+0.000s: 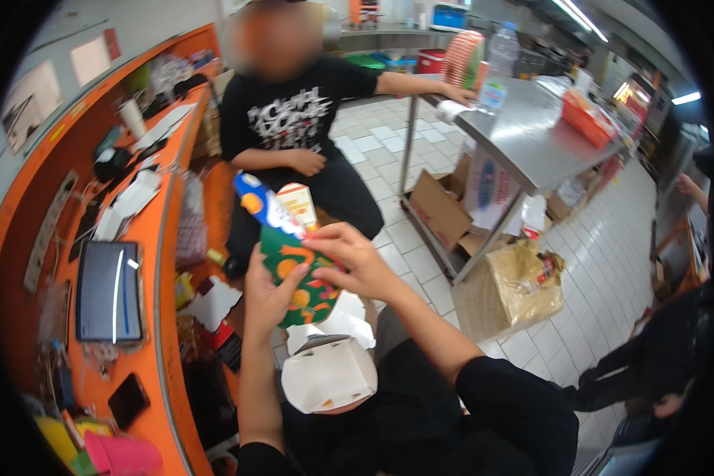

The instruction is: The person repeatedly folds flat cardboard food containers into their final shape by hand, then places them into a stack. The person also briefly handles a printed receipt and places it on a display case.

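Both hands' grip — green printed carton [309, 289]

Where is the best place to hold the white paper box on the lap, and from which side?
Probably the white paper box by its two side walls, coming from above: it lies free on the lap with the open top facing up, below both hands, which hold the green printed carton.
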### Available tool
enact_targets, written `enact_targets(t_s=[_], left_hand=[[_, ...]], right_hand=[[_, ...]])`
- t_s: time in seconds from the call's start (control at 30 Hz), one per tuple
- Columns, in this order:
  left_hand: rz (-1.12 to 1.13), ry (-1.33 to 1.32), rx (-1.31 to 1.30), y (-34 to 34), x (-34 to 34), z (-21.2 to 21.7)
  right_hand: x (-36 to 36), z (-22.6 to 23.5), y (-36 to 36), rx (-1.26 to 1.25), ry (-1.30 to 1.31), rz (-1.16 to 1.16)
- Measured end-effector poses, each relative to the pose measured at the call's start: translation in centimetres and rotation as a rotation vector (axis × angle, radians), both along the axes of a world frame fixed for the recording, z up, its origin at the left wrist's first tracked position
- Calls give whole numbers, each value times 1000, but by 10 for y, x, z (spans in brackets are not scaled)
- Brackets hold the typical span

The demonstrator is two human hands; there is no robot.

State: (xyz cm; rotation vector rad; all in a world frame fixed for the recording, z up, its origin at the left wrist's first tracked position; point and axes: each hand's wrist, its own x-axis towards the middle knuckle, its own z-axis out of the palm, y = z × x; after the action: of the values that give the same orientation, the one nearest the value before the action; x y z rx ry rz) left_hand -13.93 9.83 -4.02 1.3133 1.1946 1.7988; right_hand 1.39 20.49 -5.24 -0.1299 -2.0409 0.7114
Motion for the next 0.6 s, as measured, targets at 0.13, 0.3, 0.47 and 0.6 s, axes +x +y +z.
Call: enact_targets(t_s=[0.13, 0.3, 0.47, 0.6], left_hand=[[-111, -121, 3, 1, -6, -10], [-174, 44, -201, -9, -13, -8], [-703, -278, -122, -18, -13, -2], [-734, -715, -7, -7, -11, -26]], right_hand=[[5, 6, 1, -53, -16, 23], [3, 15, 5, 191, -36, 61], [14, 29, 10, 295, 116, 112], [22, 30, 11, 204, 172, -87]])
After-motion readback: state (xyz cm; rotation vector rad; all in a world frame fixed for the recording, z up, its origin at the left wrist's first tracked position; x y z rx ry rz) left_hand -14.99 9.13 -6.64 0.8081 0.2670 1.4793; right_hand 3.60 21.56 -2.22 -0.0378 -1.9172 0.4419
